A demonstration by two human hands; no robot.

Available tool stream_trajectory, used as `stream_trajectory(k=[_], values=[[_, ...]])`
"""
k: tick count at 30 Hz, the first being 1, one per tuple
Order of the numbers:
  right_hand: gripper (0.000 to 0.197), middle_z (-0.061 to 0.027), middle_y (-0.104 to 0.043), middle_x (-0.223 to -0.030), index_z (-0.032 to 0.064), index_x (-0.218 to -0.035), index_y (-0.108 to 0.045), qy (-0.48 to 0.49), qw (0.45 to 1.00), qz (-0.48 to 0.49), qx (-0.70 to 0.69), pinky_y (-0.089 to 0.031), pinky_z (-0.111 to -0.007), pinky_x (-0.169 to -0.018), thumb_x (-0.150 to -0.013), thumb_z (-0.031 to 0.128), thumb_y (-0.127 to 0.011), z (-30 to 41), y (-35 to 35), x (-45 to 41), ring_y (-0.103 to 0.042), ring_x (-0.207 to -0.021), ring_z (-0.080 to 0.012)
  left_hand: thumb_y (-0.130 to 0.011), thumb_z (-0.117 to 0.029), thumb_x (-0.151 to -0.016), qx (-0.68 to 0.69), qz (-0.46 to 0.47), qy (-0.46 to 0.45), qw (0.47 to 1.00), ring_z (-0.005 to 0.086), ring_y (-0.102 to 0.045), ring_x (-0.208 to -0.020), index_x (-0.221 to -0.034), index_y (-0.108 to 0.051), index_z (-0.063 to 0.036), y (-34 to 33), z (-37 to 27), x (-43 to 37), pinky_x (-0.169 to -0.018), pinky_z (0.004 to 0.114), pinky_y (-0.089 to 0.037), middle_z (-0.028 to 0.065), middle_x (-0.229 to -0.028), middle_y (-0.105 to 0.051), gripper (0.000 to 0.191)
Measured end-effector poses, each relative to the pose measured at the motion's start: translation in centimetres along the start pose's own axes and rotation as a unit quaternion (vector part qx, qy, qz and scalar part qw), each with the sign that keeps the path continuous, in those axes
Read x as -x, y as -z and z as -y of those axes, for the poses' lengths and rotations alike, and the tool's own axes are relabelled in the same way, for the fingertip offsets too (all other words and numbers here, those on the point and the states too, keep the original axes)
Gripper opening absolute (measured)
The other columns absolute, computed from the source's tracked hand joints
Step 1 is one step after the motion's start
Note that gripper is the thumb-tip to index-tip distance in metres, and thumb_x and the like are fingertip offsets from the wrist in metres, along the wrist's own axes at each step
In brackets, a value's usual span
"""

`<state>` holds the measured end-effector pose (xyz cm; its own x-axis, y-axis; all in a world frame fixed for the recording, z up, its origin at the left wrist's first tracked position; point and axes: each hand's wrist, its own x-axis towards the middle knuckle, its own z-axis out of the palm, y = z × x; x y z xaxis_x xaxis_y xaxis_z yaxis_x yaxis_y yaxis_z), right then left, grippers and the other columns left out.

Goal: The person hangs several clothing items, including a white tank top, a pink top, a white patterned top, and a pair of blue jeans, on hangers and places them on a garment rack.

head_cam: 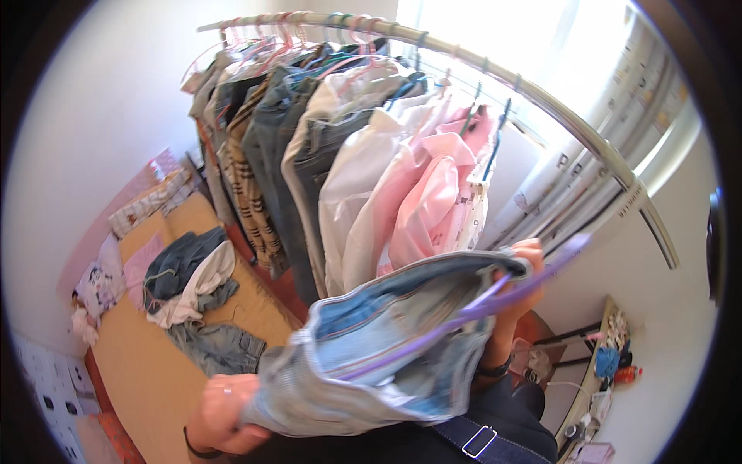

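Note:
A pair of light blue denim jeans (359, 400) is stretched between my hands, its waistband spread so that the inside shows. My left hand (229, 412) grips the denim at the lower left, with a ring on one finger. My right hand (524, 278) holds the waistband's far corner at the right, against a blurred purple plastic hanger (487, 304). The hanger runs diagonally through the waist opening, and its upper end sticks out past my right hand. Behind the jeans hang a pink satin shirt (432, 197) and white shirts (353, 191).
A metal clothes rail (539, 93) full of garments curves across the top. At the left stands a bed (133, 371) with a heap of clothes (188, 272) and folded-over grey trousers (223, 348). A cluttered narrow table (585, 371) is at the right, beside patterned curtains (556, 174).

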<state>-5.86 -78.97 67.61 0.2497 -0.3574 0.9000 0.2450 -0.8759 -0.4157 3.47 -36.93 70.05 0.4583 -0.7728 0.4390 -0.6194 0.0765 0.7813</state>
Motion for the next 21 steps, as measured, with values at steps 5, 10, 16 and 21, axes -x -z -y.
stream_trajectory(k=[5,10,16,21], values=[[0.03,-0.0178,-0.065,-0.114,0.0001,-0.111,-0.064,0.079,0.989,-0.077,0.1,-0.047,-0.04,-0.1,-0.094,0.024,-0.071,-7.1,2.4,-5.7,-0.062,-0.107,-0.0322,-0.074,-0.037,-0.088,0.134,0.196,-0.098,0.966,0.0376,-0.064,-0.068,-0.099,-0.069,-0.0024,-2.5,2.0,-9.6,-0.062,0.04,-0.053,0.0139,-0.09,-0.068,0.036],[0.046,-0.0211,-0.067,-0.121,0.0036,-0.132,-0.058,-0.058,0.995,-0.029,0.076,-0.051,-0.041,-0.097,-0.101,0.038,-0.064,-7.2,-2.5,-7.0,-0.067,-0.108,-0.0316,-0.084,-0.033,-0.079,0.085,0.301,-0.056,0.948,0.0364,-0.069,-0.072,-0.104,-0.068,-0.0019,-3.6,1.3,-10.4,-0.066,0.039,-0.057,0.0139,-0.092,-0.07,0.042],[0.056,-0.0156,-0.07,-0.111,0.0053,-0.144,-0.05,-0.136,0.973,0.097,-0.157,-0.053,-0.038,-0.089,-0.102,0.04,-0.064,-8.3,-9.7,-3.7,-0.068,-0.098,-0.0238,-0.092,-0.044,-0.07,-0.002,0.306,-0.08,0.949,0.0362,-0.069,-0.068,-0.101,-0.069,0.0014,-4.5,0.9,-9.2,-0.062,0.037,-0.056,0.0171,-0.087,-0.07,0.059],[0.058,-0.0141,-0.07,-0.112,0.0048,-0.144,-0.05,-0.133,0.956,0.129,-0.228,-0.051,-0.037,-0.093,-0.098,0.035,-0.07,-9.3,-15.9,-5.2,-0.065,-0.103,-0.0213,-0.093,-0.043,-0.064,0.003,0.224,0.064,0.973,0.0315,-0.073,-0.076,-0.113,-0.068,0.0056,-3.6,0.9,-8.1,-0.07,0.034,-0.057,0.0164,-0.09,-0.073,0.073]])
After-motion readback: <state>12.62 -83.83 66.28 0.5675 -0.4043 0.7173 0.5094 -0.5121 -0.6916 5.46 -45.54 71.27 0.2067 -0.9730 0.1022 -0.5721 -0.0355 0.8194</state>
